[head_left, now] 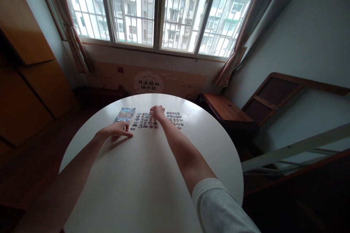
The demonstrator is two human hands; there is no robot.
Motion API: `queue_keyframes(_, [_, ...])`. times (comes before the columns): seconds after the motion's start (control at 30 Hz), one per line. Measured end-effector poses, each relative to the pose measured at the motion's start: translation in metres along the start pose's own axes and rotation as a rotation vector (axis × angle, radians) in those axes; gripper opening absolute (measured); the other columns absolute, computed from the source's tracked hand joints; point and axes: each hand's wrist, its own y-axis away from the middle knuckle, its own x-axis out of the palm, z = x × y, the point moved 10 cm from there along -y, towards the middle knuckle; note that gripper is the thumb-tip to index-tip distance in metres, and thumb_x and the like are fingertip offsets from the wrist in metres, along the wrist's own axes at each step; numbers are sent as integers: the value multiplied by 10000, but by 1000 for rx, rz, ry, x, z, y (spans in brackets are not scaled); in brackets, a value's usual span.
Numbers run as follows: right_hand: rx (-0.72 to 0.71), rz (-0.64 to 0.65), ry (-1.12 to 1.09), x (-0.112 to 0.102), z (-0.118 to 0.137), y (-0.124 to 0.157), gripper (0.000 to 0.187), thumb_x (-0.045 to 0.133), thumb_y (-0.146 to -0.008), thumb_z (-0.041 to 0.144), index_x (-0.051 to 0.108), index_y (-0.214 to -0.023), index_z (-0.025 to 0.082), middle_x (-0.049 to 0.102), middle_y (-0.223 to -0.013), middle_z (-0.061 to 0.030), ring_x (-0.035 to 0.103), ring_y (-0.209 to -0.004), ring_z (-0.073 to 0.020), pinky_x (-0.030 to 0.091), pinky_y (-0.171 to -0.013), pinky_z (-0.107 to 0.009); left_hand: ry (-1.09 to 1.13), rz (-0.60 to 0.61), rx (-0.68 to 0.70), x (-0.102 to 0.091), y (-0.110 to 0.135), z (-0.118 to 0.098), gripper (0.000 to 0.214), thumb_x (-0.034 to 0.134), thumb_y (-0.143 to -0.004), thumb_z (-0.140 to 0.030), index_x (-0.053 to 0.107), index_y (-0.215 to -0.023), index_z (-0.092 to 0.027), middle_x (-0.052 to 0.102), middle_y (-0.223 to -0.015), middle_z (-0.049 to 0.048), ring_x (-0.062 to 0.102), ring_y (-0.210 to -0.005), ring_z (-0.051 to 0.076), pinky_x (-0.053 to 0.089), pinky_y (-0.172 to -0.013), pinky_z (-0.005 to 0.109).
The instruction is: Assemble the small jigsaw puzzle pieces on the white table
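Note:
On the far half of a round white table (pixel 153 174) lie several small coloured puzzle pieces, spread out in two groups: one group (pixel 143 121) in the middle and another (pixel 175 118) to its right. My right hand (pixel 158 112) hovers between the two groups with its fingers curled in a pinch; what they hold is too small to see. My left hand (pixel 118 130) rests flat on the table left of the pieces, a finger stretched toward them. A small puzzle box (pixel 125 114) with a colourful picture lies just beyond my left hand.
Behind the table is a wide barred window (pixel 158 11) with curtains at both sides. A flat cardboard panel (pixel 149 82) leans under the sill. A wooden bench (pixel 225 111) and leaning wooden frames (pixel 276 94) stand at the right. Wooden cupboards (pixel 30 80) line the left wall.

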Motion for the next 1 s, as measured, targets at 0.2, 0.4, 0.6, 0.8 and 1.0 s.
queue_keyframes(0.2, [49,108,57,9,-1,-11,189,675,-749,308,699,-906,207,618,-1074,-117,420,-1086,-287,304,-868,-404,56,41,-39,5,1,1,573,652,-484,-693,517,-696,-178,560,-577,1,488,-493,136,304,-466,231])
queue_keyframes(0.4, [69,156,145,7,3,-14,222,697,-722,297,676,-920,197,611,-1082,-112,420,-1072,-287,294,-865,-399,26,23,-32,2,4,-3,553,659,-492,-677,518,-686,-179,555,-564,-5,494,-516,144,306,-474,233])
queue_keyframes(0.6, [88,187,151,13,3,-15,238,661,-764,299,641,-973,185,593,-1123,-132,423,-1088,-285,301,-865,-396,15,0,-18,-2,5,-7,508,673,-516,-635,527,-680,-177,573,-597,8,512,-564,155,310,-491,234])
queue_keyframes(0.8, [102,198,163,16,0,-17,265,657,-767,312,626,-996,181,583,-1147,-143,424,-1100,-292,306,-864,-404,33,13,-25,2,3,-2,540,665,-501,-659,523,-697,-176,557,-568,-5,500,-528,147,316,-497,234])
queue_keyframes(1.0, [45,185,175,13,5,-17,240,654,-762,302,633,-968,179,625,-1064,-134,432,-1078,-281,299,-863,-389,24,8,-11,0,3,-6,518,669,-515,-636,536,-712,-175,581,-610,1,509,-549,146,325,-504,232])
